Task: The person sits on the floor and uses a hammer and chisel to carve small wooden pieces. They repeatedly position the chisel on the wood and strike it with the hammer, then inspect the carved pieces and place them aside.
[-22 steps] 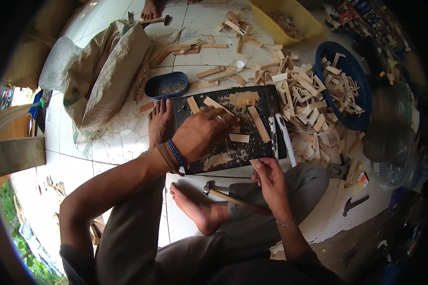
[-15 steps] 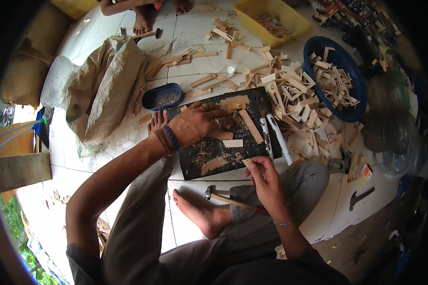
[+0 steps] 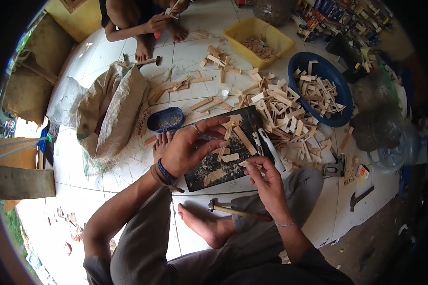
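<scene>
My left hand (image 3: 191, 142) is raised over the black board (image 3: 199, 183), thumb and fingers curled around a thin wooden strip (image 3: 227, 135) that stands nearly upright at its fingertips. My right hand (image 3: 265, 178) pinches a small pale wooden piece (image 3: 245, 164) at the board's near right edge. On the board, among shavings, lie a longer wooden strip (image 3: 245, 140) and a short pale block (image 3: 230, 157). A white-handled tool (image 3: 269, 149) rests along the board's right side. A hammer (image 3: 233, 210) lies on the tiles beside my bare foot.
Loose wooden pieces (image 3: 283, 102) are heaped right of the board, beside a blue basin (image 3: 349, 102) and a yellow tub (image 3: 233, 35). A small blue tray (image 3: 150, 124) and a sack (image 3: 123, 118) stand left. Another person's hand (image 3: 158, 23) holds a stick at the far side.
My left hand has lifted from the board and turned, bringing up a wooden strip. My right hand keeps its small piece. The view has shifted, showing more of the other person.
</scene>
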Action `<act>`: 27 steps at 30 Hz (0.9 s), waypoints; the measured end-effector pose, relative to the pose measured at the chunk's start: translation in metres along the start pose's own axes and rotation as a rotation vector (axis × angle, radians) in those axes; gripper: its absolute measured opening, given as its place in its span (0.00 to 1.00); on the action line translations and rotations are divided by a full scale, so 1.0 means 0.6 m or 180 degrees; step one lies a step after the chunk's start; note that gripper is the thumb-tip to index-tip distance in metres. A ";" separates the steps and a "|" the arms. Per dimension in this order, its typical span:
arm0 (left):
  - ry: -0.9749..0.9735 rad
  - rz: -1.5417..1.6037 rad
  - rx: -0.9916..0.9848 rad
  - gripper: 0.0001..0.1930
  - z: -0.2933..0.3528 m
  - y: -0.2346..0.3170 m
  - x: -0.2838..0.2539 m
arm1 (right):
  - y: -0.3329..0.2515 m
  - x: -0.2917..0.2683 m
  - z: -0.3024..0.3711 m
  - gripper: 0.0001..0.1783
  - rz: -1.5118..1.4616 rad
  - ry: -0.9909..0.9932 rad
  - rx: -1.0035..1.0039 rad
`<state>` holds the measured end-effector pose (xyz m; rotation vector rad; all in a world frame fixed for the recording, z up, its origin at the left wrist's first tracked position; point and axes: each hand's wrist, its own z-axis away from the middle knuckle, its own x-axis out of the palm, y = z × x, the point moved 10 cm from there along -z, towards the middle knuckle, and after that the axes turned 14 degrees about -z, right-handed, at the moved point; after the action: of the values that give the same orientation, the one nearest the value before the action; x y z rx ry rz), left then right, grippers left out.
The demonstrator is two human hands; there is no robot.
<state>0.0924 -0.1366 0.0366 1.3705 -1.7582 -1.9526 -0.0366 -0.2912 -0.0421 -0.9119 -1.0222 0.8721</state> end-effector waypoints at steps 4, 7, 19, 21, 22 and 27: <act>0.0053 0.0348 0.0001 0.21 0.024 0.043 -0.021 | -0.014 0.008 0.008 0.12 -0.0005 0.0079 -0.0089; 0.0128 0.0336 0.0106 0.21 0.038 0.063 -0.034 | -0.008 0.011 0.021 0.11 -0.0019 0.0169 0.0173; 0.0233 0.3538 -0.1795 0.20 0.092 -0.033 -0.013 | -0.011 0.037 0.044 0.09 -0.0126 0.0186 0.0035; 0.0247 0.3582 -0.1799 0.19 0.097 -0.038 -0.009 | -0.012 0.039 0.044 0.09 -0.0093 0.0192 0.0040; 0.0235 0.3632 -0.1767 0.19 0.099 -0.037 -0.008 | -0.009 0.038 0.046 0.09 -0.0074 0.0232 0.0093; 0.0228 0.3726 -0.1773 0.19 0.098 -0.036 -0.007 | -0.011 0.040 0.048 0.09 -0.0063 0.0185 0.0047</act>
<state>0.0622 -0.0866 0.0127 0.1025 -1.2889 -1.4383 -0.0559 -0.2656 -0.0214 -0.9084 -0.9720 0.8310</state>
